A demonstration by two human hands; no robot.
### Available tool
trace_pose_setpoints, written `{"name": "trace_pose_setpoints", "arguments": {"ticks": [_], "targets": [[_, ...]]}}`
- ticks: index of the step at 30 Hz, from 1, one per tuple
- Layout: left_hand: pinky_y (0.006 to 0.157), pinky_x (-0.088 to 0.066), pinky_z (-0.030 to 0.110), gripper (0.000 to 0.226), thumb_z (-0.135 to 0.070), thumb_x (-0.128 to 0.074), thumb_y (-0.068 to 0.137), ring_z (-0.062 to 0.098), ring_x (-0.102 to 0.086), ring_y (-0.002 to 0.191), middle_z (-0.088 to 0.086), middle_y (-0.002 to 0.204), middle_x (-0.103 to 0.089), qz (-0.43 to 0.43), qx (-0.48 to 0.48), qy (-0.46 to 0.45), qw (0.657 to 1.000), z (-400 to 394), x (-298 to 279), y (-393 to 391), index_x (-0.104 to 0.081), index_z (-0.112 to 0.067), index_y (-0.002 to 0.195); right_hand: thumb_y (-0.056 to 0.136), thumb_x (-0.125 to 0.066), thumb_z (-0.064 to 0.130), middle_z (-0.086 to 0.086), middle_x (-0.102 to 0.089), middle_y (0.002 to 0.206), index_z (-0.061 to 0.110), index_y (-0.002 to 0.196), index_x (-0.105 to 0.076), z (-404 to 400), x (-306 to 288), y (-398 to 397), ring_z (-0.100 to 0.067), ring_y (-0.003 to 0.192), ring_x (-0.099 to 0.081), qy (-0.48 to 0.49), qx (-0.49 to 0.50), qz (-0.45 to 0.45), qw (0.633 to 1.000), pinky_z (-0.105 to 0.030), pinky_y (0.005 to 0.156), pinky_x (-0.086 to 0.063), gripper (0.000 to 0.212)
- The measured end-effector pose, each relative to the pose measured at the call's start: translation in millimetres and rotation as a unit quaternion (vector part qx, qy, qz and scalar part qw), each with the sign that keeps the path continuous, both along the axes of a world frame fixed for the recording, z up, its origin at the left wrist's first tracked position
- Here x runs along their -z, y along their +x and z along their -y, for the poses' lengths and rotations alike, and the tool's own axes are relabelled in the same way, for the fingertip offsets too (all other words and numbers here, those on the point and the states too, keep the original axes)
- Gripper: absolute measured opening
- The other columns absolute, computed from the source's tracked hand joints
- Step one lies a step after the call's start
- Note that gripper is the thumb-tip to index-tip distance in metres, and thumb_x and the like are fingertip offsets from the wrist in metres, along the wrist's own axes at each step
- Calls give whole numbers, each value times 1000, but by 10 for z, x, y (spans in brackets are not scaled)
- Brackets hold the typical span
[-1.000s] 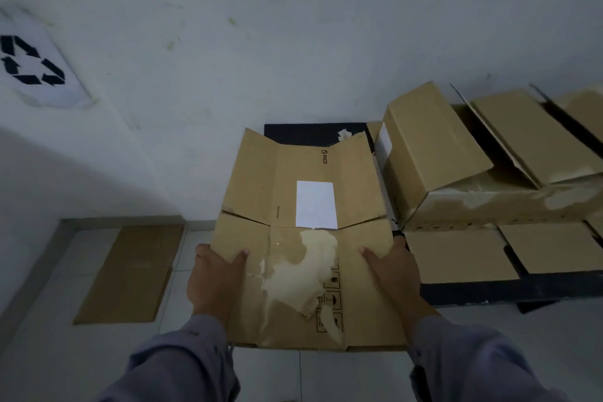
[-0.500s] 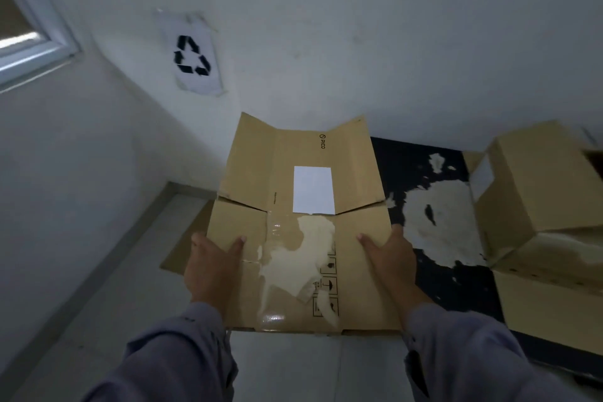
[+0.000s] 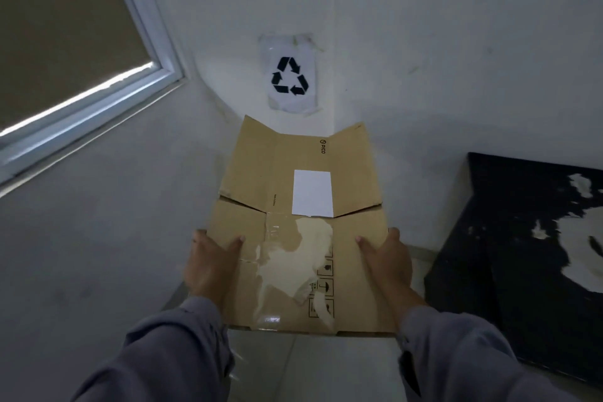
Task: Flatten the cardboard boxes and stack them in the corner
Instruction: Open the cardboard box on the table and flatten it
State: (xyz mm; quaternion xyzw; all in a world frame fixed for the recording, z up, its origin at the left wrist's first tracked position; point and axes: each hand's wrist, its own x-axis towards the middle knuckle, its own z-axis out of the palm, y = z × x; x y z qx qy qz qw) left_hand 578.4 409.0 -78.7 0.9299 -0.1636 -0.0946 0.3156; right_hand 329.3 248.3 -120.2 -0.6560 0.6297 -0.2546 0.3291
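Your left hand (image 3: 212, 266) and right hand (image 3: 386, 263) grip flattened box (image 3: 303, 228) side edges, thumbs on top, fingers hidden beneath.

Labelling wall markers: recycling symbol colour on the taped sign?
Black arrows on the white taped paper sign; head view.

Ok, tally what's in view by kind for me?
Flattened brown cardboard box, held by left hand and right hand: 1
White paper recycling sign: 1
Black peeling board: 1
Window: 1
Total: 4
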Motion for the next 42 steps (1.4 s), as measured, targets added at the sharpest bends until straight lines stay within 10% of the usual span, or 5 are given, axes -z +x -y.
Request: {"name": "trace_pose_setpoints", "arguments": {"ticks": [26, 42], "targets": [[72, -41, 39, 49, -49, -59, 88, 33, -58, 106, 8, 122, -54, -35, 91, 135, 986, 1183, 1146, 2927, -35, -12, 109, 93, -57, 35, -21, -65, 93, 0, 114, -45, 647, 1044, 2865, -37, 81, -64, 44, 80, -167, 982, -31, 56, -37, 42], [97, -42, 48, 66, -39, -53, 95, 40, -47, 126, 25, 140, -45, -7, 173, 173, 970, 1435, 3775, 3616, -33, 3, 140, 95, -53, 36, -21, -66, 97, 2, 119, -41, 526, 3706, 3451, -38, 85, -65, 74, 130, -198, 969, -31, 59, -40, 43]]}}
